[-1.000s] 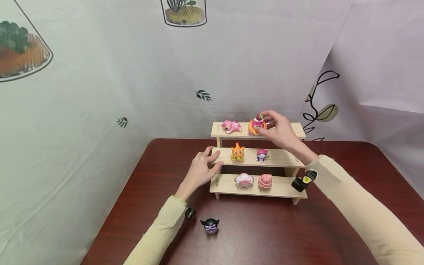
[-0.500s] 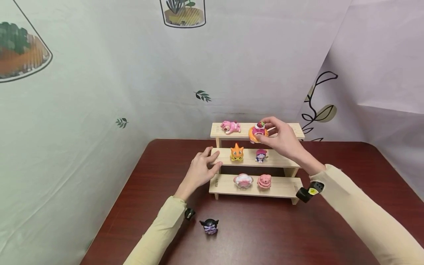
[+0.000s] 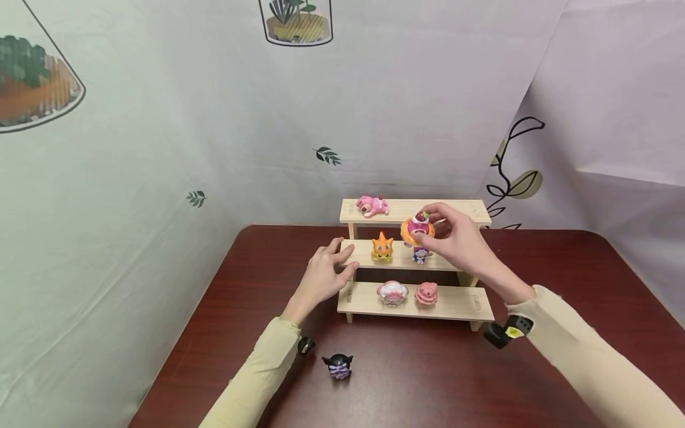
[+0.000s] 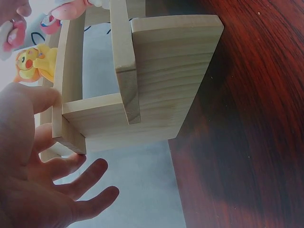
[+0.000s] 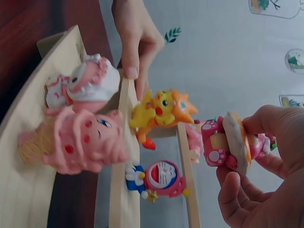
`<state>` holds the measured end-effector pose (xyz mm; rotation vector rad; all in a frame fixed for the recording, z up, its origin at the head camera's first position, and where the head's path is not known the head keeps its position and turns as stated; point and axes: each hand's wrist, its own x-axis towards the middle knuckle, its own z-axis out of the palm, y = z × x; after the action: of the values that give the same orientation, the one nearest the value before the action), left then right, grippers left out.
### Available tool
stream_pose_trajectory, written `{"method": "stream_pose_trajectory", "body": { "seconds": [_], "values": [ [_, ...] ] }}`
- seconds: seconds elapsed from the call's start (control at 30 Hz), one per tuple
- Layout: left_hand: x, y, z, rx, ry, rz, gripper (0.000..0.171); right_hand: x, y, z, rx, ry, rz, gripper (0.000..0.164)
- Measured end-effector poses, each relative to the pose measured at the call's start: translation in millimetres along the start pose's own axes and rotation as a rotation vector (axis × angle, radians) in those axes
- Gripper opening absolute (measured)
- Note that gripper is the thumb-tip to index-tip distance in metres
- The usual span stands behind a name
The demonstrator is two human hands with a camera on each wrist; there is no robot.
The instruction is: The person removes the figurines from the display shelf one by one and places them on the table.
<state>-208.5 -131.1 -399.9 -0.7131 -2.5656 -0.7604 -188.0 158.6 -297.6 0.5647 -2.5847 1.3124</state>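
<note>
My right hand (image 3: pixel 462 241) pinches a pink bear figurine (image 3: pixel 416 230) between thumb and fingers. The bear wears an orange pastry-like ring and has a strawberry on top; in the right wrist view its paws (image 5: pixel 214 156) face the shelves. It hangs in front of the top board, overlapping the blue-and-pink cat figurine (image 3: pixel 420 257) on the middle one. At the left end of that middle board, my left hand (image 3: pixel 323 272) grips the wooden three-tier display stand (image 3: pixel 460 303), thumb (image 4: pixel 45 98) on one face and fingers around the end.
A lying pink bear (image 3: pixel 372 205) is on the top tier, an orange-and-yellow figurine (image 3: pixel 382 248) on the middle. The bottom tier bears a pink-and-white figurine (image 3: pixel 392 293) and a pink ice-cream figurine (image 3: pixel 426 293). A black-and-purple figurine (image 3: pixel 338 367) stands on the dark red table (image 3: pixel 417 374).
My right hand has lifted the strawberry-topped bear off the top tier and brought it forward and down, in front of the middle tier. My left hand stays at the stand.
</note>
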Motion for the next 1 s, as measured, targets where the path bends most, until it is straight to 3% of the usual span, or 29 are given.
{"method": "stream_pose_trajectory", "body": {
  "seconds": [0.5, 1.0],
  "values": [
    [-0.1, 1.8, -0.4, -0.003, -0.002, -0.015, 0.044, -25.4, -7.5, 13.1, -0.003, 0.038, -0.069, 0.033],
    [-0.4, 1.4, -0.3, -0.008, -0.005, -0.018, 0.044, -54.7, -6.9, 27.1, 0.066, 0.003, -0.097, 0.041]
  ]
}}
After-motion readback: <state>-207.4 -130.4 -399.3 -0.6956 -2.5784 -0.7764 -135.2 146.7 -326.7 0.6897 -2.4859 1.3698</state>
